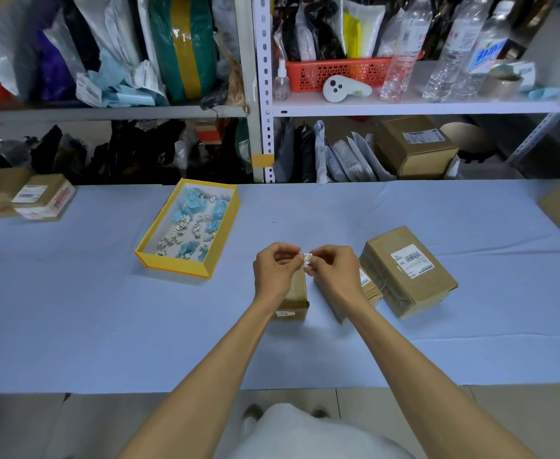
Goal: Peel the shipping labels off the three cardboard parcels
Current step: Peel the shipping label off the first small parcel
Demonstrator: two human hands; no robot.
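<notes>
Head view: we have both hands raised just above the parcels, meeting in the middle. Left hand point(277, 270) and right hand point(333, 270) each pinch the same small crumpled label point(306, 260) at the fingertips, other fingers curled in. We read this as balling it up so the sticky side stops catching before it gets dropped. Yellow box point(172, 266) sits off to our left on the blue table point(106, 326) and holds white and blue paper wads, so it's likely the discard spot. Three parcels sit in a row close in front, within easy reach:
- small parcel point(293, 299), under the left wrist, top mostly hidden, no big label seen
- middle parcel point(369, 289), under the right wrist, white label edge showing
- large parcel point(407, 293), furthest right, shipping label point(411, 260) flat on top, untouched

We judge one done, two to go.
</notes>
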